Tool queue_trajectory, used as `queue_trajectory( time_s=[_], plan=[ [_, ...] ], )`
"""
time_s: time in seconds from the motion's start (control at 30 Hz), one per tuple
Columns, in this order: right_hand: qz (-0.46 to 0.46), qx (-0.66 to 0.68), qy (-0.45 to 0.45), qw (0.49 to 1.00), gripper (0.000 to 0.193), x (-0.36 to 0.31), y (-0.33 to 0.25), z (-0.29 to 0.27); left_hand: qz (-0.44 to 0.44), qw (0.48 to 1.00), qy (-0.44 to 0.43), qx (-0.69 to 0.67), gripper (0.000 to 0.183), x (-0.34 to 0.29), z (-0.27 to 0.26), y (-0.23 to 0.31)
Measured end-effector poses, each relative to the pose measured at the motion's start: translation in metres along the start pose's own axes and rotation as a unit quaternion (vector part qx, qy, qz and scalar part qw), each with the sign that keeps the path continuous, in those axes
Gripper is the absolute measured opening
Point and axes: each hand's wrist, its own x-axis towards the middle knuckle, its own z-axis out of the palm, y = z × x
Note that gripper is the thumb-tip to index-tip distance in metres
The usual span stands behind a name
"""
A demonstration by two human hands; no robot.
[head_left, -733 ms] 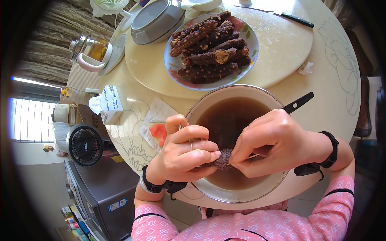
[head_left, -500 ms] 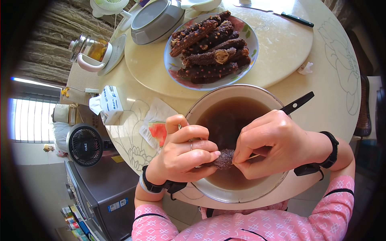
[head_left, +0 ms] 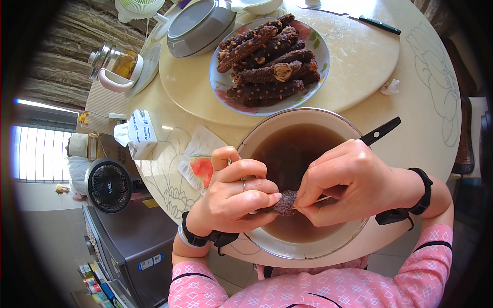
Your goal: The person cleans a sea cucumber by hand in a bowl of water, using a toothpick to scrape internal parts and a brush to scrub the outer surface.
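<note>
Over the pot, a dark, bumpy sea cucumber lies between my hands. My left hand, closed, grips its left end. The right hand pinches the other end between thumb and fingertips, and a thin, pale yellowish strip shows among those fingers. Behind my right hand a black riveted handle sticks out; the hand hides the rest of it, and I cannot tell whether I hold it. Brownish liquid half fills the light-coloured round pot beneath.
Several more sea cucumbers are piled on a flowered plate beyond the pot. A knife lies at the far right. Leftward stand a grey lidded container, a glass teapot and a tissue box. Watermelon rests beside the left hand.
My right fingertips have shifted slightly up and left along the sea cucumber's end. The left hand keeps its grip in nearly the same place.
</note>
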Motion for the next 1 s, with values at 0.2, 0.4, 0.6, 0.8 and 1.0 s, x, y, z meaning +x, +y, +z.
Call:
queue_trajectory(
  time_s=[0.2, 0.4, 0.6, 0.8, 1.0],
  plan=[
    [0.001, -0.006, -0.007, 1.0, 0.008, 0.0006, -0.0005, -0.0016, -0.014, 1.0, -0.006, 0.007, 0.031, -0.0016, -0.0007, 0.0003],
    [-0.005, 0.006, 0.002, 1.0, 0.008, 0.0001, 0.0008, -0.0001, -0.003, 1.0, -0.004, 0.004, 0.03, -0.0004, -0.0009, -0.0002],
    [-0.029, -0.02, 0.002, 0.999, 0.011, 0.0013, 0.0031, -0.0016, -0.003, 1.0, -0.006, 0.0, 0.031, 0.0007, -0.0018, -0.0002],
    [-0.005, 0.001, 0.008, 1.0, 0.009, 0.0, 0.0001, 0.0002, -0.006, 1.0, -0.005, -0.005, 0.03, 0.0007, -0.0016, -0.0004],
    [-0.029, -0.017, 0.015, 0.999, 0.012, 0.0009, 0.0019, -0.0015, -0.009, 1.0, -0.003, -0.009, 0.031, 0.0016, -0.0002, -0.0003]
  ],
)
